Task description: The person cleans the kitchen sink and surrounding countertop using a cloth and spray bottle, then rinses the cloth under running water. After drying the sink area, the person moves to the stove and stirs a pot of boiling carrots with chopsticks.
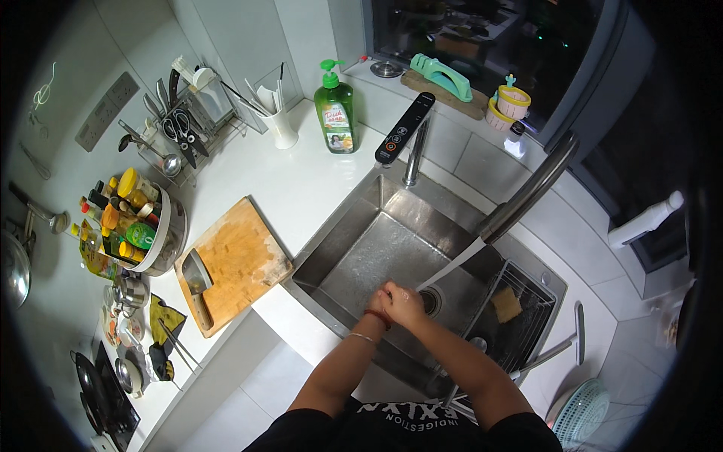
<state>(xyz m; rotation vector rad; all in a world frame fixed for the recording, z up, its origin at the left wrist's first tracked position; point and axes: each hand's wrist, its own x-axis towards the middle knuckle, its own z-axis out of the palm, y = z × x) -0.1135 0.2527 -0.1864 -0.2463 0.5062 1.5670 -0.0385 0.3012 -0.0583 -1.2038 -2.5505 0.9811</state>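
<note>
My left hand (377,300), with a red bracelet and a thin bangle at the wrist, is pressed together with my right hand (406,305) over the stainless steel sink (361,254). The right hand partly covers the left, and the fingers of both are largely hidden. No object shows between them. A stream of water (454,264) runs from the faucet (522,195) down to the right hand. Just right of the hands lies the drain (431,301).
A wire rack (528,282) with a sponge (506,305) sits at the sink's right side. Left of the sink, a cleaver (197,282) lies on a wooden cutting board (248,248). A dish soap bottle (335,113) and a squeegee (576,336) stand or lie around the sink.
</note>
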